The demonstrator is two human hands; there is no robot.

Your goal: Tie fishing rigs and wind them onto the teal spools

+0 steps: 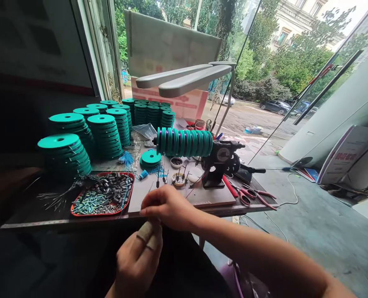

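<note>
My right hand (171, 207) is at the table's front edge, its thumb and fingers pinched together. Just below it, my left hand (140, 256) is closed too, with light wraps on two fingers, and its fingertips meet the right hand's. Whatever lies between the fingertips is too small to make out. Beyond the hands, thin dark upright pieces stand around a small round dish (179, 179). To their left is a red-rimmed tray (131, 194) of dark weights, blue-green tubes and small metal bits. A row of green spools (184, 142) sits on the shaft of a black hand-cranked winder (223, 155).
Stacks of green spools (105, 134) fill the back left. A lamp with two arms (196, 78) hangs over the table. Scissors (245, 198) and red-handled pliers (266, 198) lie at the right edge. One green spool (150, 157) lies behind the uprights.
</note>
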